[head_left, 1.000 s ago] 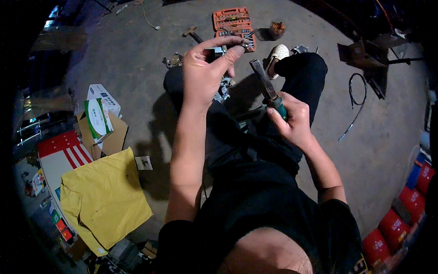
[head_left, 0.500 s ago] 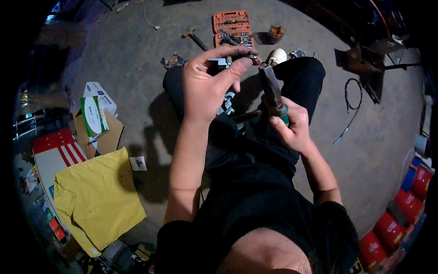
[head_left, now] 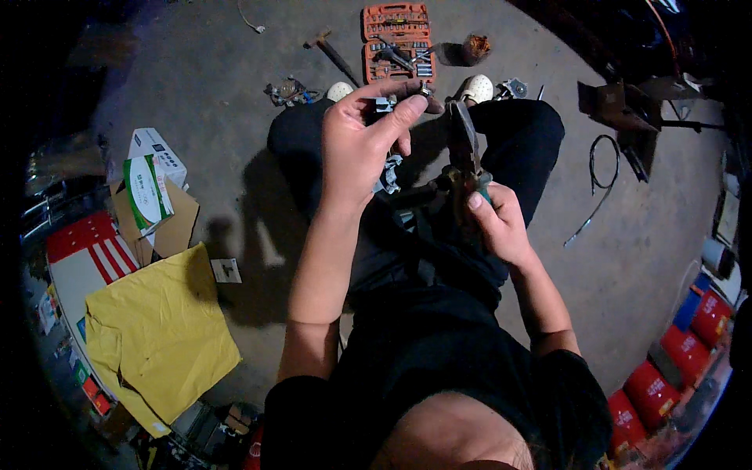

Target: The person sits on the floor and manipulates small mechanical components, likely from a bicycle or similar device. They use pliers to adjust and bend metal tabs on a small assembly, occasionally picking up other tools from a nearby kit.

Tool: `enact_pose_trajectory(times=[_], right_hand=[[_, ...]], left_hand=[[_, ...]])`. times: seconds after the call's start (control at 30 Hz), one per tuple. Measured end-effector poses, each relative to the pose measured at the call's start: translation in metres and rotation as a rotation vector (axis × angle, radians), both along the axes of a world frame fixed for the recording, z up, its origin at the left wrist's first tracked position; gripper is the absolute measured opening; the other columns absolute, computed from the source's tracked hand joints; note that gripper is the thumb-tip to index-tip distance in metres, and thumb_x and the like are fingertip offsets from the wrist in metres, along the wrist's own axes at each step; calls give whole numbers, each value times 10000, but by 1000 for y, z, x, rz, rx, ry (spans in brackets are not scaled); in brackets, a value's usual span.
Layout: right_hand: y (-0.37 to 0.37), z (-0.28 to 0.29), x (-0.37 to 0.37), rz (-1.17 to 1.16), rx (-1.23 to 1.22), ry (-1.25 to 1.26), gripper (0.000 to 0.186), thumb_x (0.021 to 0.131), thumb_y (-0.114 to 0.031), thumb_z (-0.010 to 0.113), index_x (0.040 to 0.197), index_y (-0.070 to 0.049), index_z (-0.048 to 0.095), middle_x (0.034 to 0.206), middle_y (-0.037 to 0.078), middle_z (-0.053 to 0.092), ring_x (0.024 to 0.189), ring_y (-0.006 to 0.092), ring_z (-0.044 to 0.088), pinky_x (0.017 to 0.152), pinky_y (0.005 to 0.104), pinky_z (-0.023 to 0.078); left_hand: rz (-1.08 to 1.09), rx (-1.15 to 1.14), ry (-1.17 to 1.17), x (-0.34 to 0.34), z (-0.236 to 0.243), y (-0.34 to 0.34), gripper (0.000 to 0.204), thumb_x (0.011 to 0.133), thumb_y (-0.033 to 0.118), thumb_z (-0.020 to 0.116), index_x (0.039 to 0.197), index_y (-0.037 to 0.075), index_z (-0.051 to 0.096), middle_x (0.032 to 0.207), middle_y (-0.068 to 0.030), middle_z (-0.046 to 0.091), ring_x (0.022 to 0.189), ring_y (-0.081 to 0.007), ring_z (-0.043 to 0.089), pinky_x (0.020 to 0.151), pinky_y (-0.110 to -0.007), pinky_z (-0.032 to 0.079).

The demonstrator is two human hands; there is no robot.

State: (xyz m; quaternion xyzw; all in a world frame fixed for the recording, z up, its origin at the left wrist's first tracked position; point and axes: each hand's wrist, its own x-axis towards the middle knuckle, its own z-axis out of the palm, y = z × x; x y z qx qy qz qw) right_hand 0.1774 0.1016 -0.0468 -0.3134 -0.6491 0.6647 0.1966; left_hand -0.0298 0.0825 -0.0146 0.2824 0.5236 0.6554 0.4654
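Small metal part: pinched between left hand's thumb and fingertip, held up over the knees. Silvery clip in same hand, crowding the hold. Right hand wrapped round pliers, tip near the part, not touching; jaw gap, cannot tell. Step, judged: alignment; a bite calls for fingertips clear. Beyond, on floor: hammer, orange socket set, hose; none blocking.

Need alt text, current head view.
A person's left hand pinches a small metal part while their right hand grips pliers close by; on the floor beyond lie an open orange tool case and a hammer.
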Motion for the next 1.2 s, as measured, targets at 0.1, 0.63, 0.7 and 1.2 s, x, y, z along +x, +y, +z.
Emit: enact_pose_trajectory(times=[0.1, 0.63, 0.7, 1.2], right_hand=[[12, -13, -7, 0, -33, -28, 394, 929, -270, 503, 644, -1, 466, 650, 53, 451, 617, 146, 413, 587, 296, 380], [88, -79, -58, -24, -156, -338, 413, 923, -282, 551, 662, 28, 476, 632, 49, 464, 560, 130, 430, 525, 303, 366], [107, -84, -59, 43, -28, -390, 385, 904, -255, 578, 672, 39, 491, 700, 86, 525, 580, 164, 465, 547, 312, 389], [185, -141, -79, -43, -380, -497, 392, 929, -353, 536, 747, -6, 551, 710, -10, 496, 606, 55, 434, 522, 225, 333]], left_hand=[[12, -42, -50, -8, -15, 13, 157, 829, 35, 638, 977, -15, 647, 830, -112, 684, 510, -53, 476, 489, -190, 386], [79, -256, -317, -50, -138, 82, 160, 823, 98, 670, 959, 17, 645, 835, -54, 665, 548, -52, 497, 495, -190, 394], [112, -294, -328, -53, -148, 94, 172, 811, 68, 682, 964, 3, 640, 817, -45, 643, 559, -67, 516, 502, -209, 422], [299, -739, -117, -67, -421, 132, 160, 781, 140, 706, 870, 11, 673, 749, -11, 660, 577, -95, 547, 528, -241, 413]])
